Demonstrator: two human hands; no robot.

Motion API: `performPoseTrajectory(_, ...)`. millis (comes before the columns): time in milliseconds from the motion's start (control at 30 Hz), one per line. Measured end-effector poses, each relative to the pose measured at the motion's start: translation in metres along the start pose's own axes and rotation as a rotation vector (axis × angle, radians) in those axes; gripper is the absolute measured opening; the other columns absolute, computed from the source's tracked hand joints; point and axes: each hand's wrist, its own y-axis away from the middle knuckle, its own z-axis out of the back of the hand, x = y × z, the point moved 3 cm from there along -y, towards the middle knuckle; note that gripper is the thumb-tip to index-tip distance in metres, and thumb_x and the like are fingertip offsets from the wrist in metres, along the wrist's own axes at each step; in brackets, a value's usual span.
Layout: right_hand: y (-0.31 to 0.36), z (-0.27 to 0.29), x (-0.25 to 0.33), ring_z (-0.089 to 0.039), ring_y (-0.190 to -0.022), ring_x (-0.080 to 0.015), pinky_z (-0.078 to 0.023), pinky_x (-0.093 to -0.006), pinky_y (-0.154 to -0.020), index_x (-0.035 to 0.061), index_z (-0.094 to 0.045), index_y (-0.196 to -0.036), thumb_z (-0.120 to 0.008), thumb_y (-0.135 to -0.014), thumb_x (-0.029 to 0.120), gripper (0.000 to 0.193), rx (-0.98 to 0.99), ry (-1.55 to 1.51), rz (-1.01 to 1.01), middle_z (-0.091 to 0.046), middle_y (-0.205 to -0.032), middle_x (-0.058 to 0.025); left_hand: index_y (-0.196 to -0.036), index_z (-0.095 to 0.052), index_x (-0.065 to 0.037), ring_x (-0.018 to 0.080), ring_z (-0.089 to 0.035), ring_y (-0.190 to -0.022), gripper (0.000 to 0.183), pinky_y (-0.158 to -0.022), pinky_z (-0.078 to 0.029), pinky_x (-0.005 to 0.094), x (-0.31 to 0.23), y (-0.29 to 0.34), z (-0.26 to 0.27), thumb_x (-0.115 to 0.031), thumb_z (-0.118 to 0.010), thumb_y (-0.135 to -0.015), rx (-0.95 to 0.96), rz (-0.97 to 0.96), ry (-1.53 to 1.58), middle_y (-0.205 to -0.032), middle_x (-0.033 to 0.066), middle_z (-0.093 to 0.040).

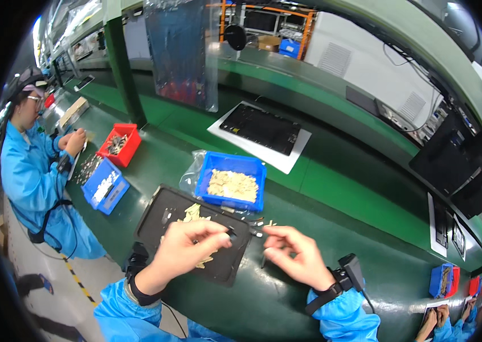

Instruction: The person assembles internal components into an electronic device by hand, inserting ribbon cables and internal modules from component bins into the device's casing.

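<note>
My left hand (187, 249) is over the black tray (158, 208), its thumb and fingers closed on a small black part (231, 233). Several pale, cream-coloured small strips (192, 213) lie loose on the tray, partly hidden by this hand. My right hand (298, 255) is just right of the tray, thumb and forefinger apart, other fingers curled. Close to its forefinger tip is a small black-and-white piece (256, 232); I cannot tell whether they touch. Beyond the tray, a blue bin (202, 181) holds many of the cream pieces.
A clear plastic bag (191, 178) is beside the blue bin. Farther off, a black panel (261, 126) lies on a white board (289, 162). A red bin (134, 149) and another blue bin (117, 196) stand left, near a seated co-worker (36, 165). Other hands (436, 319) work at far right.
</note>
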Motion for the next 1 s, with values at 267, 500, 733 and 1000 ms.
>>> performPoseTrajectory(267,-0.046,-0.003,-0.004,-0.061,-0.076,-0.0088,-0.051,-0.0230,-0.067,0.0016,-0.062,-0.104,-0.064,-0.089,0.005,0.015,0.005,-0.204,0.061,-0.064,-0.092,-0.0043,-0.096,-0.071,0.002,0.0054,-0.054,-0.064,0.023,-0.056,-0.044,0.0195,-0.007,-0.049,-0.016,-0.018,-0.061,-0.093,0.192,0.108,0.101,-0.082,0.0040,-0.069)
performPoseTrajectory(500,-0.070,-0.001,0.003,-0.062,-0.075,-0.0102,-0.052,-0.0244,-0.067,-0.0003,-0.062,-0.102,-0.059,-0.095,0.014,0.016,0.116,-0.468,-0.190,-0.065,-0.090,-0.0068,-0.098,-0.072,-0.001,0.0063,-0.061,-0.074,0.018,-0.065,-0.049,0.0207,0.004,-0.058,-0.011,-0.016,-0.069,-0.088,0.081,0.013,0.229,-0.083,0.0040,-0.069)
performPoseTrajectory(733,-0.071,-0.010,-0.019,-0.061,-0.072,-0.0096,-0.051,-0.0240,-0.065,-0.0001,-0.063,-0.094,-0.060,-0.094,0.015,0.015,0.127,-0.357,-0.177,-0.063,-0.085,-0.0041,-0.096,-0.071,0.000,0.0033,-0.058,-0.067,0.015,-0.063,-0.049,0.0220,0.018,-0.053,-0.007,-0.012,-0.067,-0.088,0.034,0.049,-0.003,-0.076,0.0004,-0.068)
performPoseTrajectory(1000,-0.075,-0.011,-0.019,-0.062,-0.074,-0.0107,-0.051,-0.0233,-0.064,-0.0014,-0.065,-0.101,-0.063,-0.090,0.006,0.014,-0.128,0.071,0.079,-0.061,-0.093,-0.0055,-0.087,-0.070,-0.004,0.0193,-0.059,-0.067,0.012,-0.058,-0.049,0.0296,0.004,-0.055,-0.012,-0.007,-0.072,-0.076,-0.327,-0.672,-0.681,-0.076,0.0055,-0.059)
